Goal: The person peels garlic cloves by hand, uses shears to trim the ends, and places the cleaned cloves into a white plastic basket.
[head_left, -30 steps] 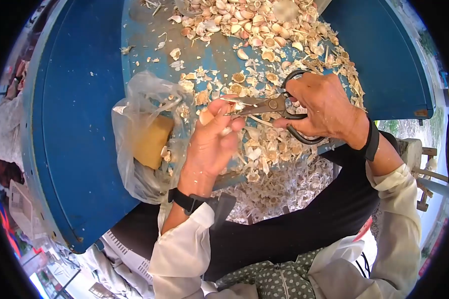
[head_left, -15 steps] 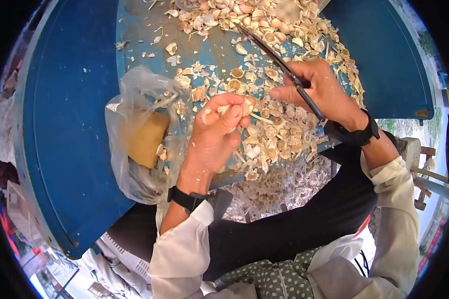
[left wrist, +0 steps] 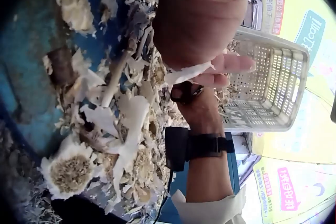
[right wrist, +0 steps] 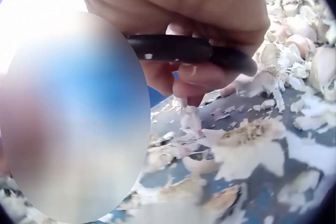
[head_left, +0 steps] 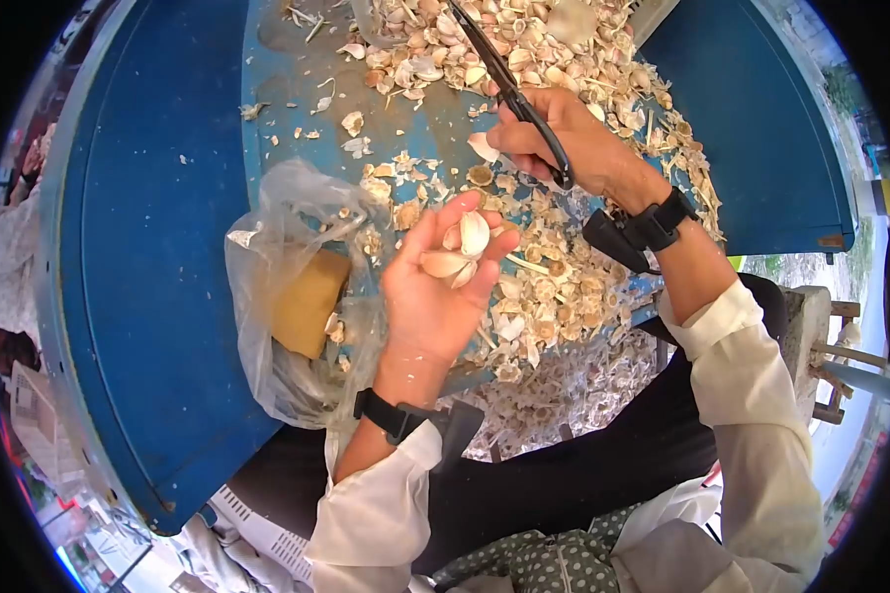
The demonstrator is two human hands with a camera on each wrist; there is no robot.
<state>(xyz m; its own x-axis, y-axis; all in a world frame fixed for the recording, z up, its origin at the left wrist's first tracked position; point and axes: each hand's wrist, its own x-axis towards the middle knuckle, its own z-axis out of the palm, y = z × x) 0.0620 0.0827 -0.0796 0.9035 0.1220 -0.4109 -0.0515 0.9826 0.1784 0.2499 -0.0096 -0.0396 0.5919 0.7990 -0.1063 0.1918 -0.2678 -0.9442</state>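
My left hand (head_left: 430, 301) is palm up in the head view, its fingers cupped round several pale garlic cloves (head_left: 474, 233). To its upper right, my right hand (head_left: 578, 138) grips black-handled scissors (head_left: 512, 92), blades pointing up and left over the pile. A loose clove (head_left: 483, 148) lies against the right fingertips; whether they pinch it, I cannot tell. In the right wrist view, the scissors' handle (right wrist: 173, 48) crosses under the right hand (right wrist: 184, 3), above peel scraps. The left wrist view shows the underside of my left hand (left wrist: 202, 19), its cloves hidden.
A garlic pile (head_left: 524, 40) covers the blue table's back. Skins and cut root ends (head_left: 574, 277) spread across its middle. At the left, a clear plastic bag (head_left: 267, 346) holds a yellow-brown block (head_left: 310, 303). A white basket (left wrist: 296, 85) stands beyond the scraps.
My left fingers have loosened from their pinch, showing separate cloves in the hand. My right hand has moved up and left with the scissors, away from the left hand, to the loose clove.
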